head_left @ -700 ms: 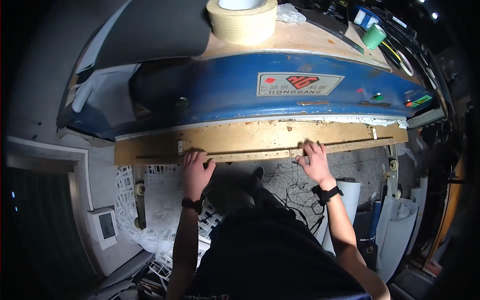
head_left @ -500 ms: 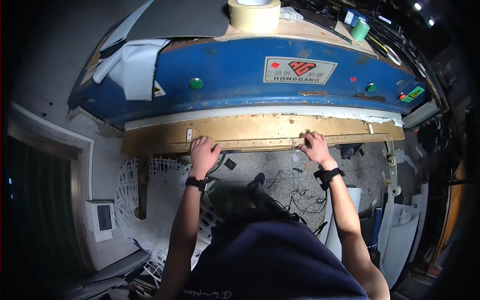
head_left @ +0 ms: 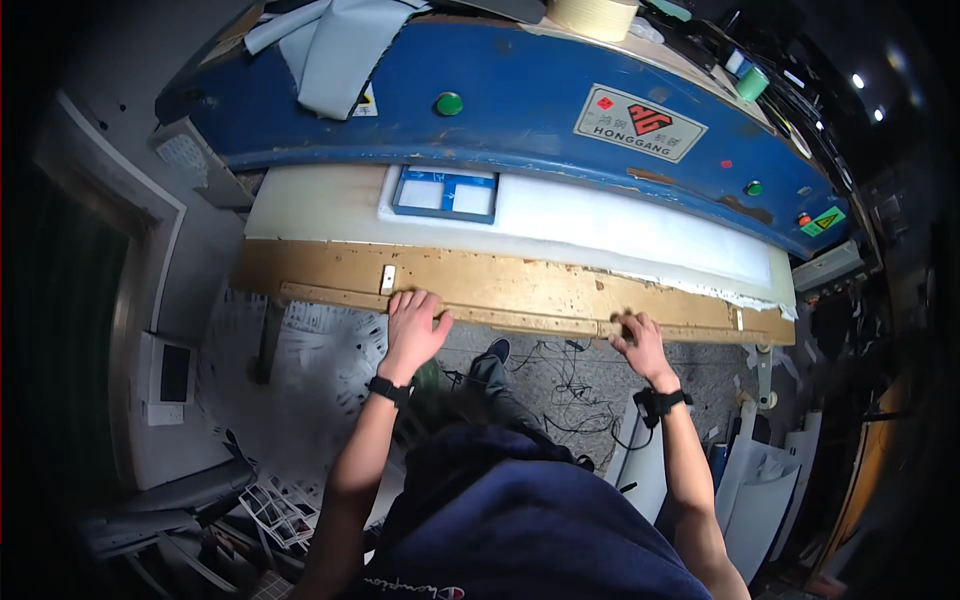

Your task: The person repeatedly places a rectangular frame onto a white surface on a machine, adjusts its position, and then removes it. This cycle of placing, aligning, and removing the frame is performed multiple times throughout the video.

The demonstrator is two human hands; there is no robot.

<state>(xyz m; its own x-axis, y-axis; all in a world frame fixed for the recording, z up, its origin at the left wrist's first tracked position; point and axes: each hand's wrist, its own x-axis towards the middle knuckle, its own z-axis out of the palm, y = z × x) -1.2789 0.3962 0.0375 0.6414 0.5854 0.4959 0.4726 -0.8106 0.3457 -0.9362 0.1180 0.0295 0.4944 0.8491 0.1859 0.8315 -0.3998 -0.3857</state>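
A long tan wooden board [head_left: 490, 280] with a raised strip along its near edge lies across in front of me. My left hand [head_left: 415, 330] has its fingers bent over that strip, just below a small white metal plate. Farther right, my right hand [head_left: 642, 345] grips the same edge, fingers curled. Behind the board lies a pale bed with a white sheet [head_left: 640, 230] on it. A blue rectangular cutting die [head_left: 447, 192], divided into compartments, sits on the sheet, partly under the blue press beam [head_left: 520, 110].
Grey-white material [head_left: 345, 60] drapes over the beam, beside a green button [head_left: 449, 104]. A tape roll [head_left: 600, 18] and green spool [head_left: 752, 84] stand on top. Black cables [head_left: 570, 390] and white cut scraps [head_left: 330, 350] lie on the floor. White rolls [head_left: 640, 470] stand at right.
The board has come out toward me with both hands on its edge. The white sheet and blue die have come into view from beneath the beam. The view has also shifted.
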